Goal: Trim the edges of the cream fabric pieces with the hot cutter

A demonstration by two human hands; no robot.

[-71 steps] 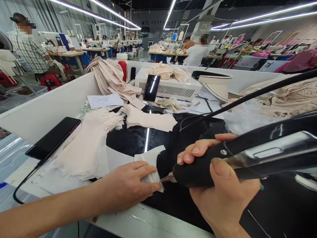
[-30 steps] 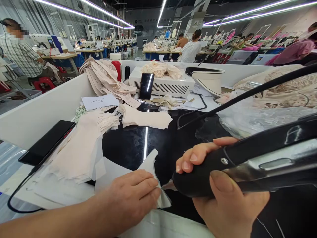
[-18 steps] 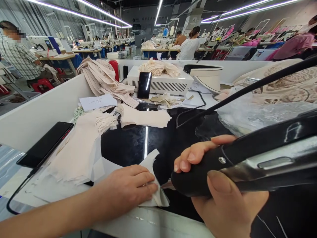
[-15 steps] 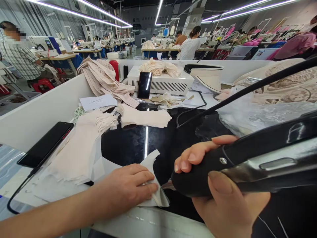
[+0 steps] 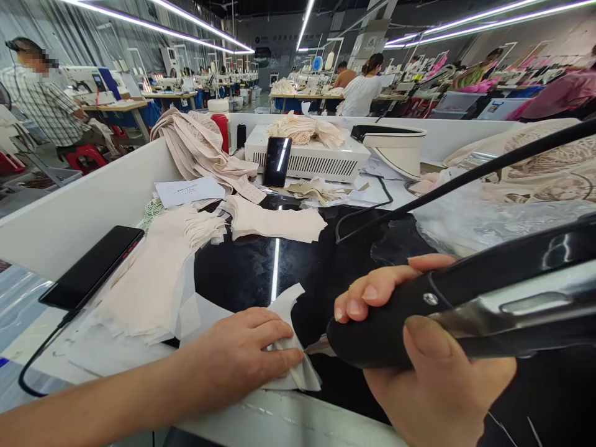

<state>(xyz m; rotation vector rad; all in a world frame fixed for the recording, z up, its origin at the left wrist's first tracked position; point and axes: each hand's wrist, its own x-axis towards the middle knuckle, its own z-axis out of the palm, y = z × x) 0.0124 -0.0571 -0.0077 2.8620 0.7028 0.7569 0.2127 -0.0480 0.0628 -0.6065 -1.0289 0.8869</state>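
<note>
My left hand (image 5: 246, 357) presses on a small white fabric piece (image 5: 291, 310) at the front edge of the glossy black surface (image 5: 242, 273), its fingers together on the cloth. In my right hand (image 5: 437, 372) is a black handheld tool (image 5: 372, 335) with a metal lever, gripped by its rounded end, just right of the fabric. A stack of pale pink cut pieces (image 5: 279, 223) lies farther back on the black surface. More pale pieces (image 5: 144, 279) are piled left of it.
Two phones, one lying at left (image 5: 93, 267) and one upright (image 5: 277, 161), flank the work area. Behind stands a white vented box (image 5: 321, 164). A black cable (image 5: 488, 171) crosses at right above plastic bags (image 5: 503, 217). A person in a checked shirt sits at far left.
The whole view has shifted slightly, with things appearing a little farther right. Both hands keep nearly the same hold on the fabric and the black tool.
</note>
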